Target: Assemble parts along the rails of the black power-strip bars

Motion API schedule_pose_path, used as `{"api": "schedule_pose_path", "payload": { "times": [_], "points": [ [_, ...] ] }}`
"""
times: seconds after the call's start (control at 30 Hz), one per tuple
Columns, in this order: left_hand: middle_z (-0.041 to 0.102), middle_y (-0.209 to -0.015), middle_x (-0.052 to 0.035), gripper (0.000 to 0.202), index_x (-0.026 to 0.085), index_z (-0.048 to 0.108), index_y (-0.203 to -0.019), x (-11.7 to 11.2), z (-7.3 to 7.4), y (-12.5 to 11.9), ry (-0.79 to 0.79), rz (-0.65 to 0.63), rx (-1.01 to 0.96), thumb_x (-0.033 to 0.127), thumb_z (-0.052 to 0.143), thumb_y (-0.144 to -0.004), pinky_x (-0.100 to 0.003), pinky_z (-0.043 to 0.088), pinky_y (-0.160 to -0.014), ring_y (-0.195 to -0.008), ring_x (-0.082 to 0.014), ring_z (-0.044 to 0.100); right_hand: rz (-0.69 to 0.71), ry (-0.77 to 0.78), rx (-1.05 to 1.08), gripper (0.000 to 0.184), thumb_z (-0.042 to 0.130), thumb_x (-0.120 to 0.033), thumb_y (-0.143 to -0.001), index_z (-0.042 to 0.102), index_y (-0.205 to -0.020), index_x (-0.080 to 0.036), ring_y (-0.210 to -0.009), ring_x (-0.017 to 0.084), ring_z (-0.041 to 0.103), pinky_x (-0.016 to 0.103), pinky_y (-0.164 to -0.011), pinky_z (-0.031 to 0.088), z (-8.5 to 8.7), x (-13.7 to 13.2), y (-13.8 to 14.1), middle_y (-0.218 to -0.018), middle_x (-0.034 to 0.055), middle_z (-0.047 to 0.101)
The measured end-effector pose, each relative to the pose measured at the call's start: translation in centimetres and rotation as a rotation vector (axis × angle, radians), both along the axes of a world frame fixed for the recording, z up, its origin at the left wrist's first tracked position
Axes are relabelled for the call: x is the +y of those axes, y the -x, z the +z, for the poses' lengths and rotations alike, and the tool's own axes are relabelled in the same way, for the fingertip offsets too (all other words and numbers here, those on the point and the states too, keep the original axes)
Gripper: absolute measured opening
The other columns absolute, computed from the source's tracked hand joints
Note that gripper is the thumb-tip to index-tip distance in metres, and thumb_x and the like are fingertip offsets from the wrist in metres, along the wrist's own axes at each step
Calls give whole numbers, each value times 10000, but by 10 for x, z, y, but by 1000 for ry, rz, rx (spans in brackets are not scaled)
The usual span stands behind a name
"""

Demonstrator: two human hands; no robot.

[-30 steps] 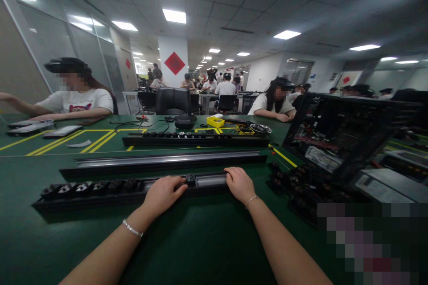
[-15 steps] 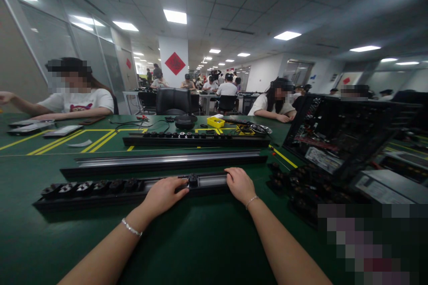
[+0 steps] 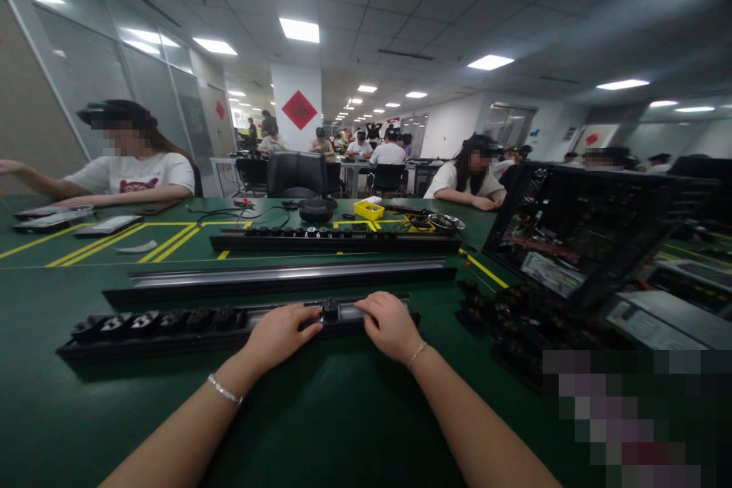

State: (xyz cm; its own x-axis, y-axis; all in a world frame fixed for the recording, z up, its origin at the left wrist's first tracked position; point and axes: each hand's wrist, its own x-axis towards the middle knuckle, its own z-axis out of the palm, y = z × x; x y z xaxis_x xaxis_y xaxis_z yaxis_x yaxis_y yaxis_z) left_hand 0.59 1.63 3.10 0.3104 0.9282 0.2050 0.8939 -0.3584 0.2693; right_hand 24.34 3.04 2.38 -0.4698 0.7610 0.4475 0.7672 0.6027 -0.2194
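Note:
A long black rail [image 3: 171, 324] lies across the green table in front of me, its left half filled with several black socket modules [image 3: 154, 319]. My left hand [image 3: 280, 334] rests on the rail, fingers curled, its fingertips against a single black module [image 3: 330, 309] seated in the rail's silver channel. My right hand [image 3: 389, 326] grips the rail just right of that module, fingers curled over its far edge. Both wrists wear thin bracelets.
Two more rails lie farther back: a bare one [image 3: 280, 277] and one with modules [image 3: 335, 238]. A pile of loose black modules [image 3: 508, 316] and an open computer case [image 3: 583, 225] stand at right. A yellow box [image 3: 369, 208] and seated people lie beyond.
My right hand has slid left along the rail, closer to the single module. My left hand has stayed in place.

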Motion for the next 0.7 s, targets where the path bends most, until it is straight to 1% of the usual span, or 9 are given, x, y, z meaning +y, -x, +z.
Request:
{"api": "schedule_pose_path", "payload": {
  "times": [0.07, 0.13, 0.27, 0.5, 0.7],
  "points": [
    [649, -1073, -14, 405, 303, 612, -1080, 0, -1, 0, -8, -6, 1, 508, 404, -799, -311, 434, -809, -949, -194, 591, 96, 36, -39, 319, 452, -194, -790, 571, -1082, -239, -989, 136, 494, 278, -919, 328, 0, -5, 9, -1044, 16, 616],
    [648, -1082, -5, 403, 315, 611, -1082, 0, -2, 0, -13, -22, 1, 509, 394, -804, -308, 431, -819, -968, -194, 587, 126, 64, -99, 344, 463, -225, -790, 547, -1122, -260, -989, 142, 497, 291, -921, 320, 0, -9, 16, -1048, 9, 617],
    [650, -1079, 4, 407, 326, 607, -1086, 1, -2, 0, -20, -31, 7, 518, 382, -806, -316, 434, -818, -973, -200, 588, 92, 105, -158, 371, 455, -248, -792, 515, -1157, -280, -978, 158, 511, 316, -916, 306, 1, -13, 20, -1025, 9, 626],
    [647, -1076, 0, 420, 324, 587, -1106, 0, -1, 0, -22, -28, 27, 523, 362, -813, -316, 440, -799, -954, -194, 593, 70, 133, -165, 378, 436, -224, -793, 505, -1160, -280, -975, 175, 519, 325, -904, 291, 4, -14, 21, -1009, 19, 628],
    [631, -1117, 7, 426, 328, 565, -1121, 1, -3, 1, -22, -32, 39, 534, 352, -815, -339, 431, -842, -1005, -200, 575, 74, 138, -159, 365, 429, -215, -795, 515, -1144, -276, -962, 171, 528, 319, -901, 285, 4, -13, 21, -1002, 18, 633]
  ]
}}
